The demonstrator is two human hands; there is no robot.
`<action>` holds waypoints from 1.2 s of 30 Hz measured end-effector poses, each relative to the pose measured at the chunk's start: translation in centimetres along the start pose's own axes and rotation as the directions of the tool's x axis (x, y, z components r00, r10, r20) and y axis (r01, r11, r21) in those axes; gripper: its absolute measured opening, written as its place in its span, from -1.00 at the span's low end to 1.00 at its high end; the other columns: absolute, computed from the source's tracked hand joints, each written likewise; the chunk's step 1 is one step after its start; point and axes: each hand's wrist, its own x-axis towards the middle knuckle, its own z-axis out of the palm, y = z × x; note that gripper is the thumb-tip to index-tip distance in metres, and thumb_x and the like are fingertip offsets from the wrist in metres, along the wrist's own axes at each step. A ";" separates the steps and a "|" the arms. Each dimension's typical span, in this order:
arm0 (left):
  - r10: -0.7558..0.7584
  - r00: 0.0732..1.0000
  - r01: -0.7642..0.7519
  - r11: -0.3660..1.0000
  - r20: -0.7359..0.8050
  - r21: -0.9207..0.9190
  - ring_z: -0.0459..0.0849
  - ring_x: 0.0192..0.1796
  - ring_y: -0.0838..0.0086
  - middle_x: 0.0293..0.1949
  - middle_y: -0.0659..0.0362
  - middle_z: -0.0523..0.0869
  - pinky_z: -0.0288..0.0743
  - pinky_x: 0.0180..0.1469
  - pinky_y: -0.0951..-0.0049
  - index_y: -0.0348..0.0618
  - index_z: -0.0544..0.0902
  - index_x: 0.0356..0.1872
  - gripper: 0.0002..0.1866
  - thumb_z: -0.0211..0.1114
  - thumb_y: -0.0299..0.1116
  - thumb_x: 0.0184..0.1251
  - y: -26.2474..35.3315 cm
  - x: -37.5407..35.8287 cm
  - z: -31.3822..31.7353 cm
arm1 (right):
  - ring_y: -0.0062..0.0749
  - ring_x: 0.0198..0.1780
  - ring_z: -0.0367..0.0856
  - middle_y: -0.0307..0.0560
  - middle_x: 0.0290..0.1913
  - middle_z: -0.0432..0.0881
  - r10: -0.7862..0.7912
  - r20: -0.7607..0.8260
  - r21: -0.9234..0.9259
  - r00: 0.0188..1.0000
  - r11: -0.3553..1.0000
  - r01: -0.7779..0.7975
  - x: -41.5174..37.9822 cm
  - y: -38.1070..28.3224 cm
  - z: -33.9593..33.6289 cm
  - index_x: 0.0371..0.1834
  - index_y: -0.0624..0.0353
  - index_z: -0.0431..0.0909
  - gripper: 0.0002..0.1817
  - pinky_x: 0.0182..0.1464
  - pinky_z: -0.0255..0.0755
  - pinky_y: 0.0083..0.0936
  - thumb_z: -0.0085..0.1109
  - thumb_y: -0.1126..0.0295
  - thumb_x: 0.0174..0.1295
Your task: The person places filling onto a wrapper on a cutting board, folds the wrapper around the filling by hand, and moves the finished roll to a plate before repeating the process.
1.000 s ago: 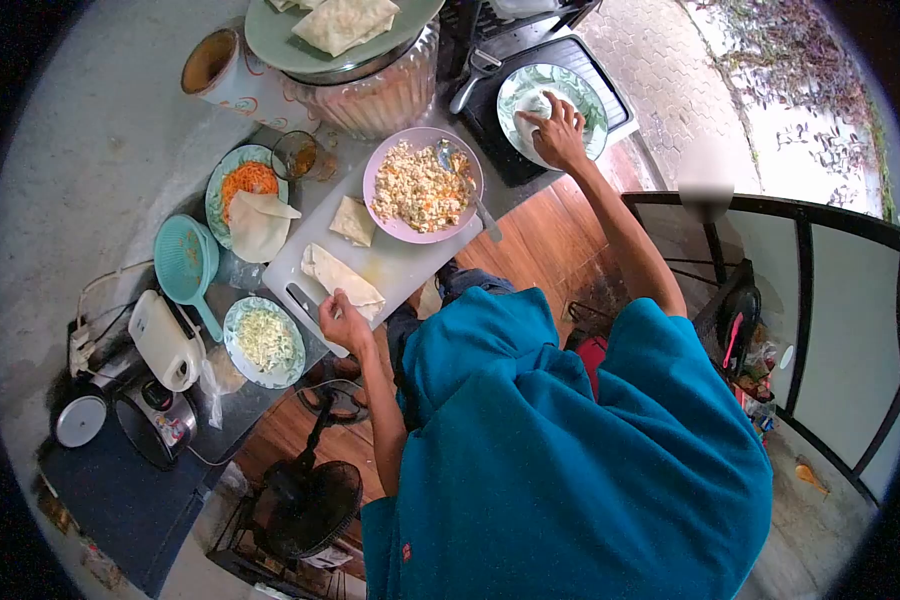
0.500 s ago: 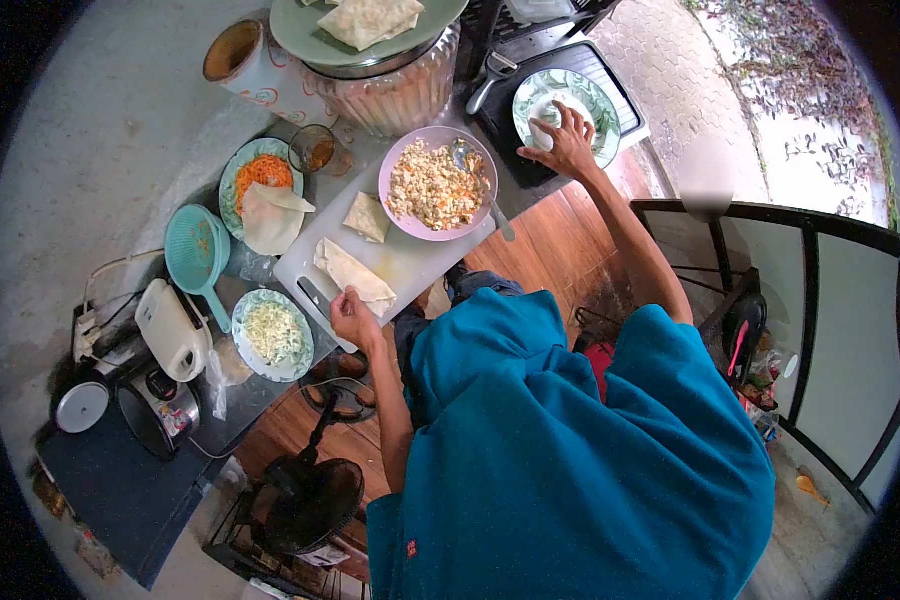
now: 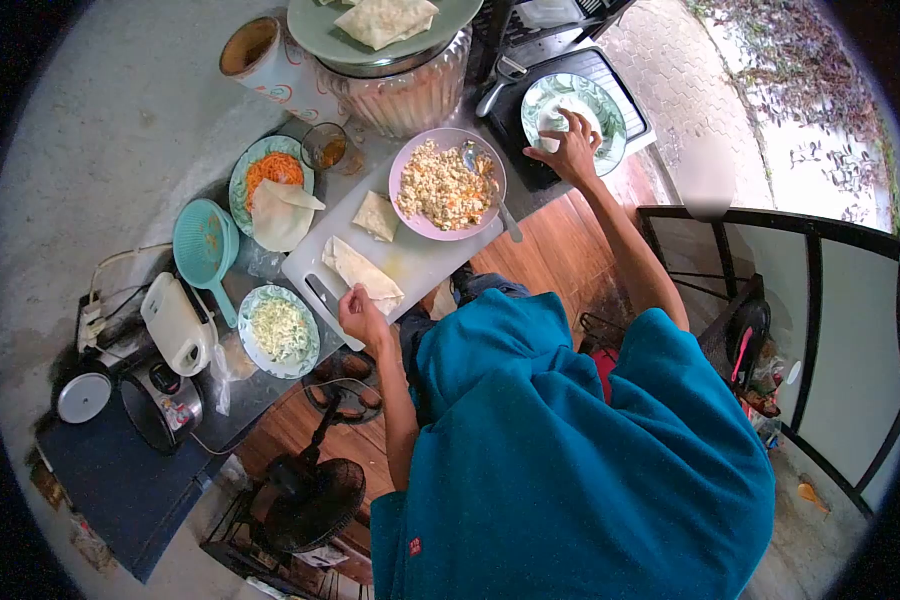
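Note:
A long folded wrapper (image 3: 358,270) lies on the white cutting board (image 3: 312,262). My left hand (image 3: 363,318) pinches its near edge, thumb and fingers together. Beside it sits a finished-looking square parcel (image 3: 375,216). My right hand (image 3: 572,152) reaches over a green-patterned plate (image 3: 611,118), fingers apart and bent down at the white contents (image 3: 552,122) in its middle. Between the hands stands a pink bowl (image 3: 417,222) of crumbly filling with a spoon (image 3: 511,226) in it.
Left of the board are a plate of shredded carrot (image 3: 267,166) with wrapper sheets (image 3: 282,218), a plate of shredded cabbage (image 3: 282,332), a turquoise strainer (image 3: 202,248) and a glass (image 3: 332,150). More parcels rest on a green plate (image 3: 315,35) atop a ribbed jar (image 3: 410,95).
The view has shifted slightly, so the table things sit a little further right. My right hand's fingers bend further toward the plate's white contents. My left hand stays at the wrapper's edge.

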 end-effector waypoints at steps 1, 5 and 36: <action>-0.016 1.000 0.016 1.000 -0.002 0.024 0.64 -0.21 0.43 -0.24 0.07 0.72 0.52 -0.12 0.42 -0.42 0.66 -0.19 -0.73 0.36 -0.33 0.35 0.2 -0.1 0.1 | 0.05 0.52 0.00 -0.01 0.48 0.24 0.005 -0.015 0.008 1.000 1.000 -0.004 -0.1 0.0 0.0 -0.05 -0.11 0.78 -0.36 0.38 -0.15 0.22 0.48 -0.26 -0.15; -0.015 1.000 0.015 0.999 -0.011 -0.050 0.65 -0.17 0.40 -0.22 0.06 0.72 0.54 -0.08 0.41 -0.42 0.66 -0.18 -0.73 0.36 -0.34 0.34 0.1 -0.4 0.2 | 0.04 0.50 0.03 -0.01 0.44 0.29 0.046 -0.069 0.049 0.997 0.998 -0.042 -0.7 -0.3 -0.1 -0.07 -0.14 0.78 -0.37 0.37 -0.12 0.21 0.49 -0.26 -0.17; 0.230 0.960 -0.247 0.964 -0.157 -0.096 0.58 -0.42 0.31 -0.42 0.09 0.59 0.49 -0.33 0.37 -0.25 0.71 -0.30 -0.90 0.41 -0.54 0.14 -0.7 -1.2 0.7 | -0.07 0.28 0.38 0.08 0.14 0.44 -0.831 0.264 0.625 0.490 0.534 0.569 -8.1 -27.2 -0.6 0.18 0.04 0.57 -0.42 0.35 0.22 -0.20 0.16 0.58 -0.03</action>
